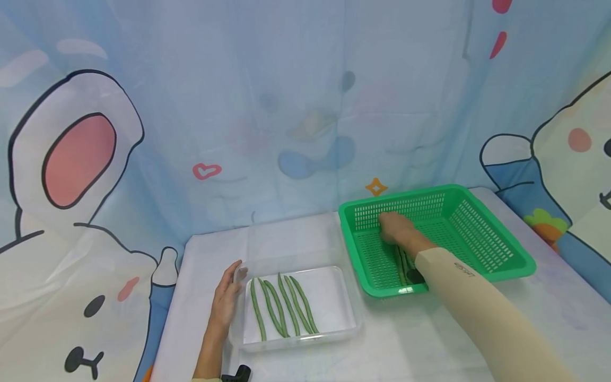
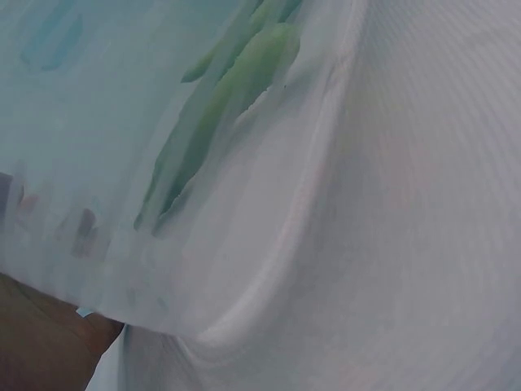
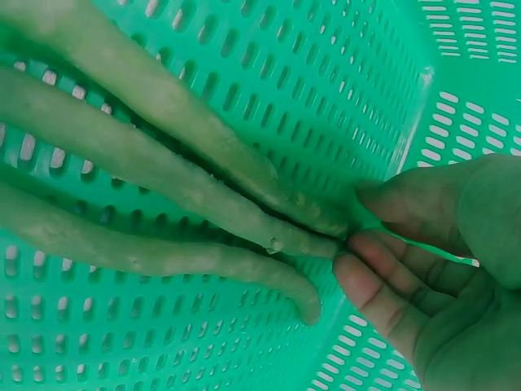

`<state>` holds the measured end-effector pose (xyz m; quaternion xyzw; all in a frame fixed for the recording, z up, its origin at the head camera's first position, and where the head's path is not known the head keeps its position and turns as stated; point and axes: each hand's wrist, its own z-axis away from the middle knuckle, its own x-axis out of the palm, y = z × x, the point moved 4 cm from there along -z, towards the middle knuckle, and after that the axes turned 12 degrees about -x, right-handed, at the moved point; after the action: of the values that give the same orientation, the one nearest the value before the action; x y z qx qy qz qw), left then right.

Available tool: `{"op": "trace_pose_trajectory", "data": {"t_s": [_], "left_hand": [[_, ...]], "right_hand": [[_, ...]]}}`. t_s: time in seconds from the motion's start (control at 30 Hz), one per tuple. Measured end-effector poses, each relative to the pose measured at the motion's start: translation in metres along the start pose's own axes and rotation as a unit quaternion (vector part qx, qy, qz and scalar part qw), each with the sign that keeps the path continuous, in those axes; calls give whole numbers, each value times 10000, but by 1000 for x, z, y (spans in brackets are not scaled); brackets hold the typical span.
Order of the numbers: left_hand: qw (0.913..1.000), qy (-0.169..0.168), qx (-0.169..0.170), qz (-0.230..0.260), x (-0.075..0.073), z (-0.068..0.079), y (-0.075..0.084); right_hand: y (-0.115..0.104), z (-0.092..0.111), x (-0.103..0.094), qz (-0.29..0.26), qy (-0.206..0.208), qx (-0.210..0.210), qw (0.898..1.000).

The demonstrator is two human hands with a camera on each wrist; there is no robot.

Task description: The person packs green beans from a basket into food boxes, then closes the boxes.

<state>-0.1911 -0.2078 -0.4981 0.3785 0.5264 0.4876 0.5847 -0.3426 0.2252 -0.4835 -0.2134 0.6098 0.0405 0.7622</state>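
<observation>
On the table, a clear plastic box [image 1: 350,329] holds several green beans [image 1: 281,302] laid lengthwise, side by side. My left hand [image 1: 223,302] rests along the box's left side, its fingers up near the back corner. Through the plastic, the left wrist view shows beans [image 2: 220,114] blurred. My right hand [image 1: 397,228] reaches down into a green basket [image 1: 506,265]. Three beans [image 3: 195,191] lie in the basket in the right wrist view. The right fingertips [image 3: 354,273] are right at the ends of two of them, and a gap shows between thumb and fingers.
The basket, with slotted walls, stands right of and behind the box on a white-covered table [image 1: 210,260]. A printed blue curtain [image 1: 286,106] hangs directly behind the table. The right forearm, in a beige sleeve [image 1: 477,302], crosses the basket's front rim.
</observation>
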Motion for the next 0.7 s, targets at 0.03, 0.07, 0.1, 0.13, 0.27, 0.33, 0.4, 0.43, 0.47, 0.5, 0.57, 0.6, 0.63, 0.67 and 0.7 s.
{"op": "trace_pose_trajectory", "data": {"t_s": [0.03,0.07,0.1,0.13,0.27,0.33,0.4,0.43,0.47,0.5,0.57,0.6,0.63,0.67,0.7], "left_hand": [[10000,-17,-5,17,0,0,0],[10000,-32,-19,37,0,-1,-1],[10000,-48,-18,59,0,-1,-1],[10000,-64,-10,74,0,-1,0],[10000,-41,-17,62,0,-1,1],[10000,-5,-43,24,0,-1,1],[9999,21,-98,0,0,0,1],[9999,36,-123,-19,0,0,1],[9999,43,-149,-27,0,0,1],[9998,46,-168,-35,0,0,0],[9998,46,-189,-40,0,0,0],[9998,48,-191,-46,0,0,0],[9998,50,-192,-45,0,0,0],[9998,47,-192,-45,0,1,0],[9998,52,-183,-48,0,1,0]], "right_hand": [[0,0,0,6,7,-14,10000],[1,0,1,11,7,-16,10000],[2,-1,1,8,-5,-14,10000],[2,-1,1,2,-6,-14,10000],[2,-2,1,-15,-29,-16,10000],[1,-2,-1,-23,-24,-27,10000],[1,-2,-1,-35,-28,-25,10000],[0,-1,-2,-55,-31,-18,10000],[0,-1,-2,-84,-40,7,10000],[0,0,-2,-121,-44,39,9999],[1,1,-2,-192,-36,171,9997],[1,1,-2,-235,-16,253,9994],[1,2,-3,-256,2,319,9992],[2,3,-3,-275,26,402,9988],[2,3,-3,-283,46,470,9985]]}}
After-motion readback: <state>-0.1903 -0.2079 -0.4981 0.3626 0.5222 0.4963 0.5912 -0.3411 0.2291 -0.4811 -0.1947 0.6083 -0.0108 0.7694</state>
